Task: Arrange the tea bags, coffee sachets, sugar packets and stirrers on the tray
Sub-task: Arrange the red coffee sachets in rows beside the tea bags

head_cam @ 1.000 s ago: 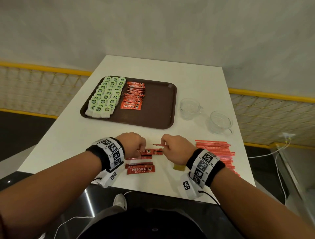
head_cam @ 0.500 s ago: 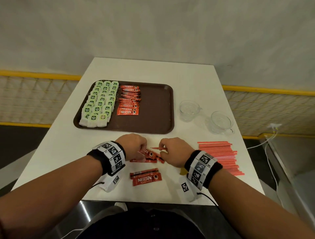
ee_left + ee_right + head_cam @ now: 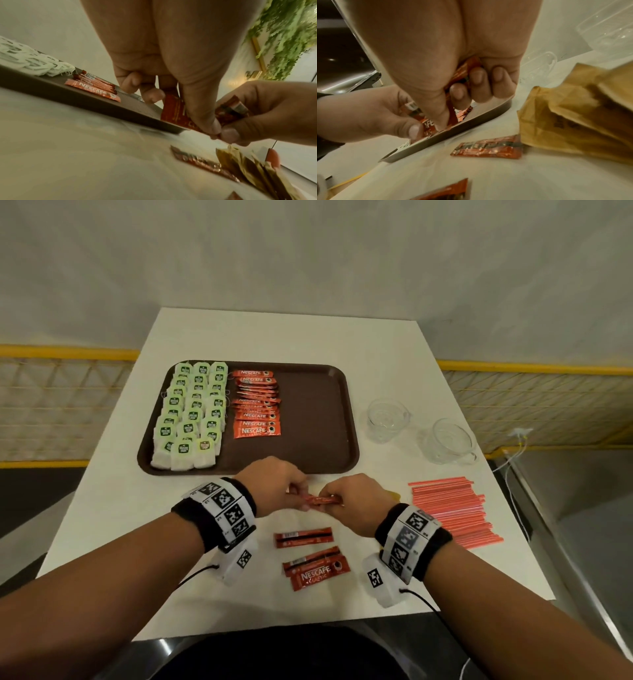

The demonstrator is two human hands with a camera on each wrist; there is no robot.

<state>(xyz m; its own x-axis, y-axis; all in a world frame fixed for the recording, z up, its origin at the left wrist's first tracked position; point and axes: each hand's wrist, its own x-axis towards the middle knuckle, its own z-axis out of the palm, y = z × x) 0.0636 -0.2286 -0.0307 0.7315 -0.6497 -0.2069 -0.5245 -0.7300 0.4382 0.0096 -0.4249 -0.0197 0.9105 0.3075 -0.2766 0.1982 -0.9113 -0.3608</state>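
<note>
A brown tray (image 3: 315,440) holds rows of green tea bags (image 3: 191,412) on its left and a column of red coffee sachets (image 3: 257,405) beside them. Just in front of the tray, my left hand (image 3: 277,491) and right hand (image 3: 346,505) together pinch a small bunch of red coffee sachets (image 3: 320,500), held above the table. The wrist views show the held sachets (image 3: 176,115) (image 3: 460,75) between thumbs and fingers. Three more sachets (image 3: 308,556) lie on the table near me. Red stirrers (image 3: 452,508) lie at the right. Brown sugar packets (image 3: 573,121) lie beside my right hand.
Two clear glass cups (image 3: 387,419) (image 3: 448,443) stand right of the tray. The white table (image 3: 291,340) ends close to my body and at the right past the stirrers. A yellow railing (image 3: 534,368) runs behind. The tray's right half is bare.
Both hands have lifted off the table and moved toward the tray's front edge, gathering sachets between them. One sachet that lay under the hands now lies alone on the table.
</note>
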